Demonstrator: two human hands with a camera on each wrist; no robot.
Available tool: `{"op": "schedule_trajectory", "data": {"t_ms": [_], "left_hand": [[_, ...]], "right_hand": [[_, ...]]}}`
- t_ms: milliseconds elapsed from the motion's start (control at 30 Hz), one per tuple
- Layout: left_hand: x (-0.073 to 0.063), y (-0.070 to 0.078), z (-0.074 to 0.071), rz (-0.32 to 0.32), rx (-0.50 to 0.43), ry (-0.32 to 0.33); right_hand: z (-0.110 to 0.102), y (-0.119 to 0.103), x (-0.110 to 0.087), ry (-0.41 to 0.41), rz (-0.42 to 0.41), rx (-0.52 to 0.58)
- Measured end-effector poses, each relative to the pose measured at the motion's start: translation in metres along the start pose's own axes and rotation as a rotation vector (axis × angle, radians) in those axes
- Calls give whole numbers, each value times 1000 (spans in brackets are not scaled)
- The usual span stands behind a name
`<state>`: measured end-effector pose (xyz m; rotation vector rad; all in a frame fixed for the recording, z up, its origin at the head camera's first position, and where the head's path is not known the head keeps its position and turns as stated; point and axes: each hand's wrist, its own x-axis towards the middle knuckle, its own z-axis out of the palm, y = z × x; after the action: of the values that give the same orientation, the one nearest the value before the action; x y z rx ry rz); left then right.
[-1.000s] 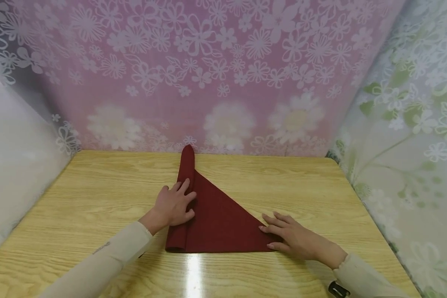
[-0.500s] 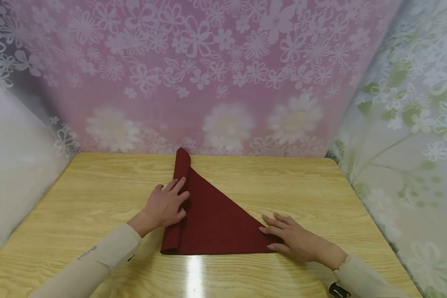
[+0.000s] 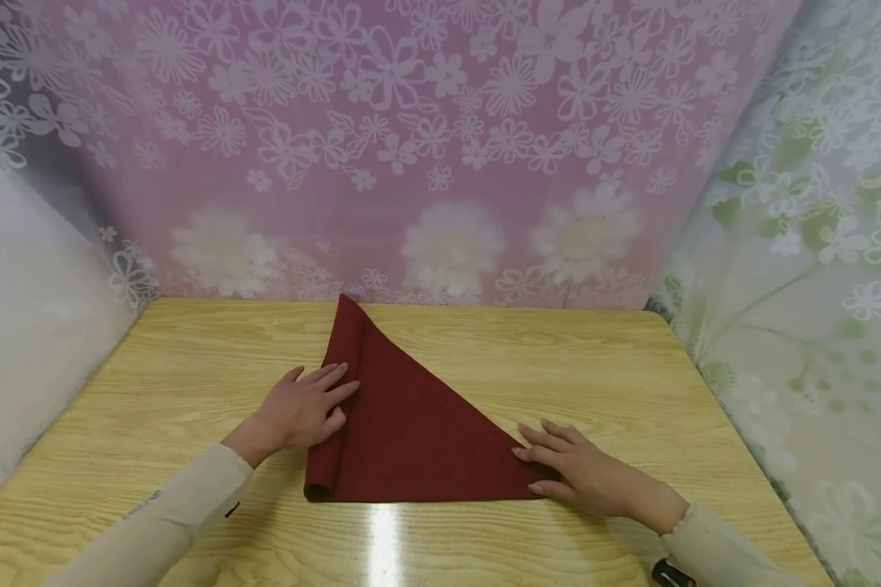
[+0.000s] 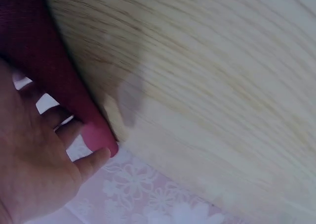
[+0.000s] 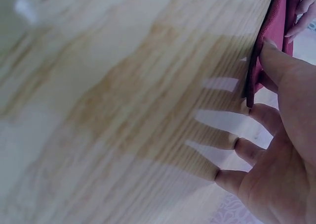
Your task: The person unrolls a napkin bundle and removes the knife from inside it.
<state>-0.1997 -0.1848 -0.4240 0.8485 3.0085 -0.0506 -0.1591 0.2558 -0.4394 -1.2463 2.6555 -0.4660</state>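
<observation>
One plain dark-red cloth (image 3: 418, 436) lies across the middle of one wood-grain table (image 3: 154, 367), triangular, its narrow corner pointing right and its left side rolled into one tube (image 3: 325, 471) whose long axis runs near to far. One left hand (image 3: 299, 409) rests on the tube, fingers loosely extended; one right hand (image 3: 587, 474), fingers spread, touches that corner.

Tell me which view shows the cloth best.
The head view: it takes in nearly the whole cloth, rolled side included. The left wrist view shows only part of it, at upper left; the right wrist view, just a narrow strip at upper right.
</observation>
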Motion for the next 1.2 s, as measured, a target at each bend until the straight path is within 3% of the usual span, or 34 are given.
{"op": "schedule_trajectory", "data": {"t_ms": [200,467,1200], "left_hand": [[-6,-6,6,30,-17,1],[-9,-8,12,32,30,-21],[-8,-5,16,39,88,45]], "right_hand": [[1,-1,1,2,-4,4],[2,-1,0,2,-6,28],[0,0,0,13,-7,20]]}}
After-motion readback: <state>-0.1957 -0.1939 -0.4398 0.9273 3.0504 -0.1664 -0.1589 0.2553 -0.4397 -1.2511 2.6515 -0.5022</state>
